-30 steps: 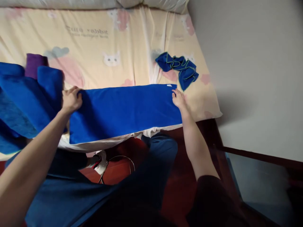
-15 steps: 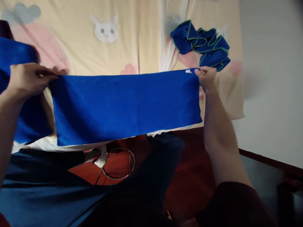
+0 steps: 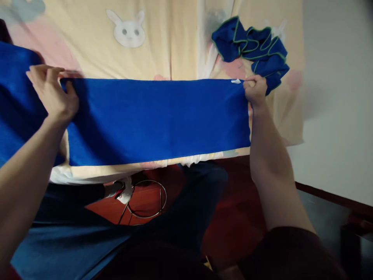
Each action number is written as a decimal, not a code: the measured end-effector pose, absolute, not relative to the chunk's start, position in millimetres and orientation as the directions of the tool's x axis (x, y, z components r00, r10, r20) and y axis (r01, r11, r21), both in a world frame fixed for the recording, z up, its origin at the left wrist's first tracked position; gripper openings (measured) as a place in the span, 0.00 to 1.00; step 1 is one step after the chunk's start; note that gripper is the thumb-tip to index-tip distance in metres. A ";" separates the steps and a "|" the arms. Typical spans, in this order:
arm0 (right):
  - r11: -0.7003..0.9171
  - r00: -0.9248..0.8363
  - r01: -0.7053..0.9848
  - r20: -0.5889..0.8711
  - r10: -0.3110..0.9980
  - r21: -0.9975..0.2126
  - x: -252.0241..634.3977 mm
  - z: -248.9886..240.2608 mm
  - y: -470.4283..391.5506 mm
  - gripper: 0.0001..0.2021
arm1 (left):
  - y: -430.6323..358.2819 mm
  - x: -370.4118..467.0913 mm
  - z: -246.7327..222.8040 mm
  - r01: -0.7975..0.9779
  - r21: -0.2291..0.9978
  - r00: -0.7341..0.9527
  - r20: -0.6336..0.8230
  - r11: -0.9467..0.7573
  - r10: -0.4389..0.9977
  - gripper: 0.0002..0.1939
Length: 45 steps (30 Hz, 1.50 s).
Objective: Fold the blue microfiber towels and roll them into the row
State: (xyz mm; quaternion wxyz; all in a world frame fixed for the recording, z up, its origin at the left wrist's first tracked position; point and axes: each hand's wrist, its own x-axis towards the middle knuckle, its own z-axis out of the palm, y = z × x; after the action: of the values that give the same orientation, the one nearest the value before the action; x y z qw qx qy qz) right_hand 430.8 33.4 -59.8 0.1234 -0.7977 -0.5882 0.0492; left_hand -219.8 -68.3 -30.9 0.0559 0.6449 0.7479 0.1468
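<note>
Over bed [image 3: 163, 58]: both arms outstretched, fingers [image 3: 251, 82] pinching blue towel [image 3: 157, 118] corners.

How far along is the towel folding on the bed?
Done, it seems: blue towels lie piled at the left. In hand: the left hand and right hand each grip a top corner of a blue towel stretched flat. Left: a crumpled green-edged cloth beyond it, untouched.

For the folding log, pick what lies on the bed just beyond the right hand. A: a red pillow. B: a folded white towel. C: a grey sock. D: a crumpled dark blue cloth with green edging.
D: the crumpled dark blue cloth with green edging lies on the cream cartoon-print bedsheet, just past the right hand.
</note>
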 end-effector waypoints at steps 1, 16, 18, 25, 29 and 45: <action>-0.355 0.383 0.901 0.074 0.921 -0.251 420.5 -55.7 27.4 0.16 | -78.1 -214.1 -30.7 0.957 0.271 -0.147 0.145 0.103 0.978 0.30; 0.415 -0.446 0.856 -0.035 0.894 -0.308 260.8 -64.3 -52.2 0.34 | -114.1 -165.1 -41.1 0.952 0.302 0.030 0.078 -0.052 0.997 0.40; 0.281 -0.297 0.913 -0.011 0.955 -0.294 308.4 -67.4 -42.7 0.32 | -107.4 -175.9 -38.6 0.954 0.299 -0.008 0.046 -0.006 0.999 0.42; -0.118 0.127 0.969 0.025 0.992 -0.219 394.1 -78.8 -27.7 0.29 | -91.3 -188.1 -42.2 0.955 0.288 -0.081 0.027 0.070 0.996 0.41; -0.107 0.121 0.955 0.034 0.992 -0.276 392.7 -82.7 -28.3 0.29 | -93.7 -190.5 -47.4 0.955 0.290 -0.069 0.029 0.058 0.997 0.40; 0.345 -0.384 0.765 0.045 0.922 -0.543 143.5 -50.5 -179.8 0.37 | -206.5 -15.8 -57.8 0.841 0.415 0.373 0.023 -0.348 0.928 0.35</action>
State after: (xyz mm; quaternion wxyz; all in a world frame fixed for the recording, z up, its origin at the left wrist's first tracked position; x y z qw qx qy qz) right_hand 143.5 -179.8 -50.5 0.1753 -0.5267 -0.8012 0.2237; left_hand -15.8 -206.5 -57.8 0.1696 0.8110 0.5451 0.1279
